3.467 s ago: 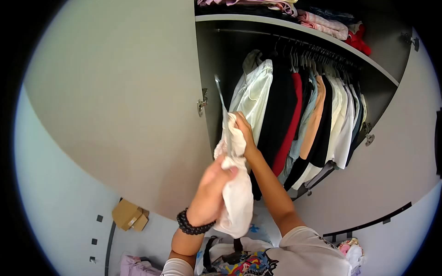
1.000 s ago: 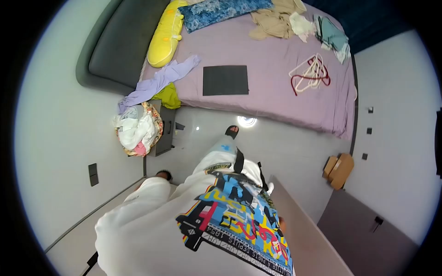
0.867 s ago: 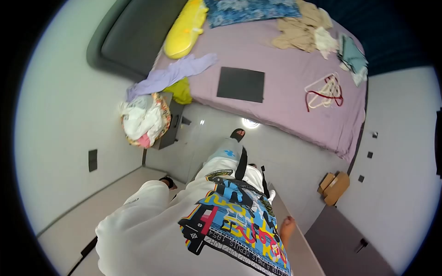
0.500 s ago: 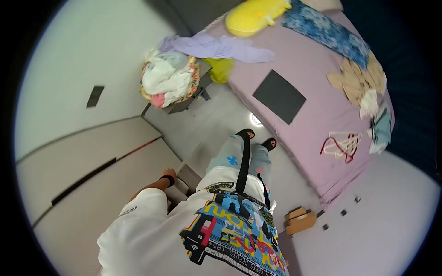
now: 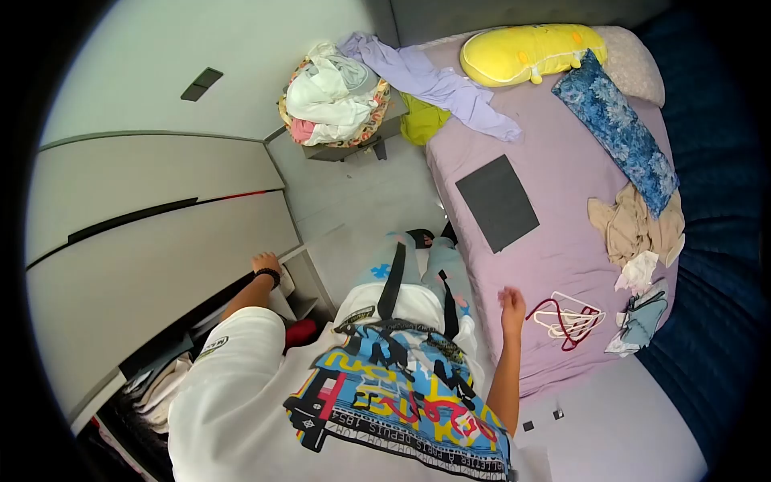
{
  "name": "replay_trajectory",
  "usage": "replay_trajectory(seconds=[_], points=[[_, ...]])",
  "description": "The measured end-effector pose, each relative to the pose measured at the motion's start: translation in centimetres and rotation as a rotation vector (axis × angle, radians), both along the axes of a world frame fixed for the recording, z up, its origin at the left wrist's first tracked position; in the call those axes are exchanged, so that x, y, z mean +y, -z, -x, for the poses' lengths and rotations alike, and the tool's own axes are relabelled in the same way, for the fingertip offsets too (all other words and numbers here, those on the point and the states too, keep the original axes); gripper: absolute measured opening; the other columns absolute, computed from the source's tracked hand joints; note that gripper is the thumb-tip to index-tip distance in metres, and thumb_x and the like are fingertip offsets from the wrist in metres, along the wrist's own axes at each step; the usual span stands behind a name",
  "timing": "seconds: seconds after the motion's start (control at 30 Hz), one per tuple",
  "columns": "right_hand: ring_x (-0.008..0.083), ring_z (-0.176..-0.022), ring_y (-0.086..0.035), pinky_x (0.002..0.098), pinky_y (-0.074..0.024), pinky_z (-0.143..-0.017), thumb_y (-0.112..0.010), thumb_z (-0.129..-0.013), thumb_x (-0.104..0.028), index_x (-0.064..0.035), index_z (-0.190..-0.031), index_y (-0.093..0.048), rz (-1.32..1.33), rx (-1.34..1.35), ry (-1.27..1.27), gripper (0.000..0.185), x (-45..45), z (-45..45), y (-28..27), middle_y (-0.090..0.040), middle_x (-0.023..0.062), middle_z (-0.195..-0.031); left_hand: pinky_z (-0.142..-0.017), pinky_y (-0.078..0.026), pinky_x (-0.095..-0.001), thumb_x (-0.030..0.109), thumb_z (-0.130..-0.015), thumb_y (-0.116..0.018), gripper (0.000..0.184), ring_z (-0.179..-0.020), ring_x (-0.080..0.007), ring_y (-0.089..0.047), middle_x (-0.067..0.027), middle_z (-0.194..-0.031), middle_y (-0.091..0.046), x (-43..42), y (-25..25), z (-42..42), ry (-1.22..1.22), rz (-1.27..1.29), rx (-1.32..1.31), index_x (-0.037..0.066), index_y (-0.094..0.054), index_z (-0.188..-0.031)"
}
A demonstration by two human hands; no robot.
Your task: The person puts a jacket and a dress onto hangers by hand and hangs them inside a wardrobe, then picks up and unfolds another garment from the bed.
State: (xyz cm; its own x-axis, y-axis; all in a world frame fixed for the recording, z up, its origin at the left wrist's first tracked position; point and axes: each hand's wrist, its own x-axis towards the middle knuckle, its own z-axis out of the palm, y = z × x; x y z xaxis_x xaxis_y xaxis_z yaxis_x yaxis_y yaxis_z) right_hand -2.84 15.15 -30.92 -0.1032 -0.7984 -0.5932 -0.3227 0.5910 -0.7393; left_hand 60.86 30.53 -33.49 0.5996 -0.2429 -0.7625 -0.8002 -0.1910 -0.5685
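Note:
My left hand (image 5: 266, 263) is at the edge of the pale wardrobe door (image 5: 177, 257), its fingers bent over it. Below that edge the wardrobe interior shows, with folded clothes (image 5: 165, 390) and a dark red item (image 5: 300, 332) partly hidden by my sleeve. Out over the bed's near side, my right hand (image 5: 511, 308) hangs with fingers apart and nothing in them. Closest to it are white and red clothes hangers (image 5: 569, 321) lying on the pink bed sheet (image 5: 554, 265).
A dark grey square board (image 5: 498, 202) lies on the bed. Past it are a yellow plush pillow (image 5: 522, 55), a blue floral pillow (image 5: 622, 128) and beige clothing (image 5: 634, 225). A basket of clothes (image 5: 333, 100) stands on a nightstand in the corner. A patterned bag (image 5: 401, 394) hangs across my front.
More of the wardrobe interior and its clothes now shows beside my left arm. My right hand has come into view over the bed. The whole view has shifted and turned.

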Motion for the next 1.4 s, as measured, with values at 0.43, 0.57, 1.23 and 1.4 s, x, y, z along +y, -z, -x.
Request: replay_trajectory(seconds=[0.43, 0.57, 1.23, 1.4], points=[[0.0245, -0.091, -0.060, 0.0382, -0.0485, -0.084, -0.045, -0.094, -0.045, 0.0017, -0.115, -0.054, 1.258, 0.001, -0.904, 0.052, -20.7, 5.5, -42.0, -0.060, 0.0173, -0.105, -0.102, -0.036, -0.0446, 0.043, -0.089, -0.052, 0.051, -0.123, -0.0296, -0.048, -0.0131, -0.131, -0.054, -3.3, -3.2, 6.8, -0.182, 0.017, -0.021, 0.010, -0.054, -0.129], [0.0254, -0.091, -0.061, 0.0391, -0.0495, -0.083, -0.044, -0.095, -0.044, 0.0008, -0.118, -0.052, 1.117, 0.007, -1.054, 0.052, -20.9, 6.1, -41.2, -0.060, 0.0183, -0.107, -0.096, -0.043, -0.0446, 0.033, -0.085, -0.054, 0.041, -0.113, -0.0299, -0.059, -0.0151, -0.121, -0.062, -2.8, -2.8, 8.9, -0.182, 0.085, 0.020, 0.007, -0.064, -0.115], [0.0119, -0.087, -0.059, 0.0261, -0.0461, -0.083, -0.058, -0.094, -0.016, 0.0009, -0.114, -0.056, 0.440, -0.025, 0.231, 0.026, -41.8, -13.4, 2.8, -0.064, 0.0053, -0.092, -0.094, -0.041, -0.0472, 0.017, -0.082, -0.054, 0.029, -0.110, -0.0314, -0.057, -0.0149, -0.112, -0.062, -40.4, 16.3, 3.2, 0.243, 0.421, 0.555, 0.008, -0.058, -0.110], [0.0257, -0.123, -0.048, 0.0403, -0.0401, -0.101, -0.069, -0.080, -0.014, -0.0068, -0.129, -0.049, 0.209, 0.582, -0.154, 0.054, -40.8, -16.6, 24.2, -0.052, 0.0161, -0.130, -0.100, -0.034, -0.0468, 0.009, -0.075, -0.060, 0.044, -0.115, -0.0312, -0.046, -0.0130, -0.125, -0.049, -59.3, 22.2, 11.8, 0.723, 1.174, 0.702, 0.008, -0.051, -0.118]])
